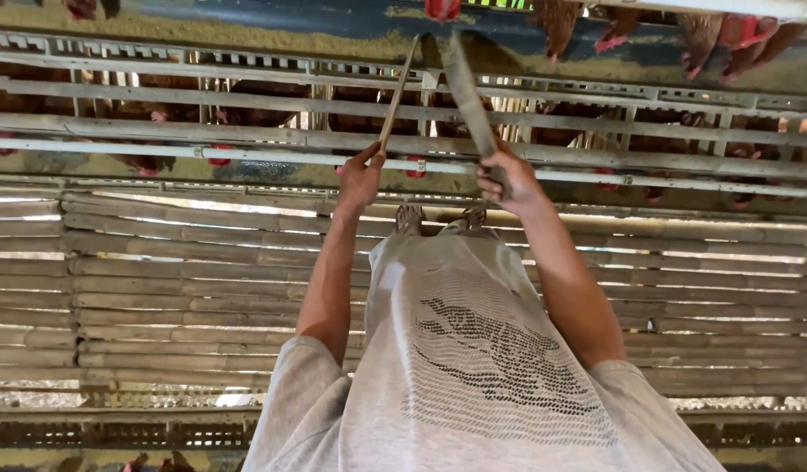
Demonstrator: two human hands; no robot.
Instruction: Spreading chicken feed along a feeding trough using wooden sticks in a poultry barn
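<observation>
Over the feed trough point(272, 39) | left hand point(360, 179) clenched on thin stick point(396, 92) | right hand point(507, 179) gripping flat wooden paddle point(467, 92) | best kept level, spreading feed evenly, clear of hens point(727, 35)

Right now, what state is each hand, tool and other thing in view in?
left hand: closed around the thin stick, raised toward the trough.
thin stick: held, tilted up, tip at the trough.
right hand: closed around the flat board.
flat board: held, tilted, upper end in the trough.
feed trough: holds a layer of yellowish feed.
hens: heads at the trough, behind the cage bars.
slatted floor: light shows through the gaps.
</observation>
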